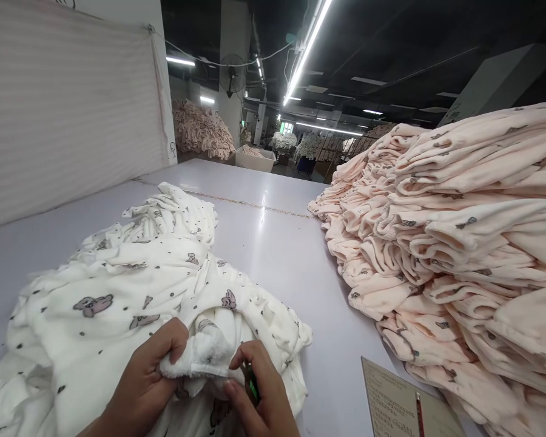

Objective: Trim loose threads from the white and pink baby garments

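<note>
A white fleece garment [118,328] printed with grey-pink bears and dark dots lies bunched on the table in front of me. My left hand [148,373] is closed on a turned-up edge of it, thumb on top, so the fuzzy inner side and a narrow seam show. At the right end of that edge is my right hand [264,394], closed around small green and dark thread snips [252,385]. Its fingertips touch or nearly touch the seam. Most of the snips, including the blades, is hidden by the fingers.
A tall pile of pink printed garments [459,243] stands on the right of the pale table [282,261]. Near it lie a brown card [391,394] and a red pencil [419,413]. A pale cloth screen [73,109] hangs at left; a white bin [255,159] stands beyond.
</note>
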Action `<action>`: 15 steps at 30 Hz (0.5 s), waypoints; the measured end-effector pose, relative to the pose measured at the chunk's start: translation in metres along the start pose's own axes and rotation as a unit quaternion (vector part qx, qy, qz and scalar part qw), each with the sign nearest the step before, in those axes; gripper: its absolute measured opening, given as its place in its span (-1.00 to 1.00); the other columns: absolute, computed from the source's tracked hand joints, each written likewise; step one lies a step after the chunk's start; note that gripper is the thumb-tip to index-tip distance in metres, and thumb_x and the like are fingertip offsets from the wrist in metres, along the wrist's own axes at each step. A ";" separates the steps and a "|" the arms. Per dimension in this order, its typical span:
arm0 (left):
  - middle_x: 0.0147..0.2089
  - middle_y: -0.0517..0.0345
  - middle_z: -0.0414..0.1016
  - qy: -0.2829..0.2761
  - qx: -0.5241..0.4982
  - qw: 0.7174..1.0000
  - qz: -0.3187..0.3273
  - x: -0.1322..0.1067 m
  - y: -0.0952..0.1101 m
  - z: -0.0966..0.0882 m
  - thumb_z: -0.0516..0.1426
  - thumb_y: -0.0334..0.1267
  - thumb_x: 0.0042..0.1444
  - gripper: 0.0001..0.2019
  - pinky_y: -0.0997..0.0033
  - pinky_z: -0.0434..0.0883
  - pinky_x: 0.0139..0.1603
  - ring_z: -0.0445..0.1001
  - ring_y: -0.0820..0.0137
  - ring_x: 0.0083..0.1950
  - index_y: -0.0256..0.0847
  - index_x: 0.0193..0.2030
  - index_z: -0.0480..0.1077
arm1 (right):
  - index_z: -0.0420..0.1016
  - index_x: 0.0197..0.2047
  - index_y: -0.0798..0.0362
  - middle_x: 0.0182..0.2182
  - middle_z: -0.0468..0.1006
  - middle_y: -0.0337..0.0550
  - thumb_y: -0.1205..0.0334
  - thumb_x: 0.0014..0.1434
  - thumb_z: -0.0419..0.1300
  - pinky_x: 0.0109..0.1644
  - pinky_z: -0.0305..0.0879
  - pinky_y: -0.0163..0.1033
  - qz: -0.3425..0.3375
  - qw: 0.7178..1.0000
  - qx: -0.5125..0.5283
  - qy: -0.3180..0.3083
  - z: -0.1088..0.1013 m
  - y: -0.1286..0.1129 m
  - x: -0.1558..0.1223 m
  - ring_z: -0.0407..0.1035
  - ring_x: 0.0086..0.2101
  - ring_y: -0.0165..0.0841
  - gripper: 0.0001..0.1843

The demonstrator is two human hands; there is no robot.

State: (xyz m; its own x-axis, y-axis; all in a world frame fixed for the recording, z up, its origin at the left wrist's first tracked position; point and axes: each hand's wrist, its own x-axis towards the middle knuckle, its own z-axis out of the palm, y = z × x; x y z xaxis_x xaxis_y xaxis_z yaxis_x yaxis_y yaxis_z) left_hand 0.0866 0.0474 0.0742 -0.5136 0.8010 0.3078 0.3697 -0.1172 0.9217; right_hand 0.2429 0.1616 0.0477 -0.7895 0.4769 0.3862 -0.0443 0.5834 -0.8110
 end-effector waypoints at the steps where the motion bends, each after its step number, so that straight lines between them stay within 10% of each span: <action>1: -0.46 0.31 0.11 -0.004 -0.003 1.000 -0.005 0.000 0.000 0.001 -0.03 -0.37 0.13 -0.78 0.47 0.11 -0.42 0.12 0.45 -0.43 -0.15 -0.49 0.00 | 0.23 -0.23 0.00 -0.36 0.32 -0.23 -0.05 0.29 -0.03 -0.37 0.19 -0.34 -0.023 1.000 -0.004 -0.005 0.002 -0.004 0.001 0.28 -0.40 -0.38 -0.72; 15: -0.49 0.31 0.17 -0.032 0.075 0.994 0.068 -0.005 -0.003 0.008 0.03 -0.41 0.01 -0.83 0.53 0.17 -0.47 0.16 0.47 -0.48 -0.13 -0.47 0.06 | 0.35 -0.36 -0.01 -0.48 0.37 -0.24 -0.12 0.34 -0.14 -0.49 0.17 -0.37 -0.068 0.996 -0.033 0.040 0.014 -0.024 0.011 0.33 -0.51 -0.42 -0.54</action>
State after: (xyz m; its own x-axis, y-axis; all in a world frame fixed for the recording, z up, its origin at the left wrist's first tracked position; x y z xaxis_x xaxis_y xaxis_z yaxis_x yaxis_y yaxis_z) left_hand 0.0946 0.0483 0.0683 -0.4022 0.8201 0.4071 0.5454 -0.1425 0.8260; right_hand 0.2263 0.1437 0.0650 -0.7271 0.4397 0.5273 -0.1059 0.6870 -0.7189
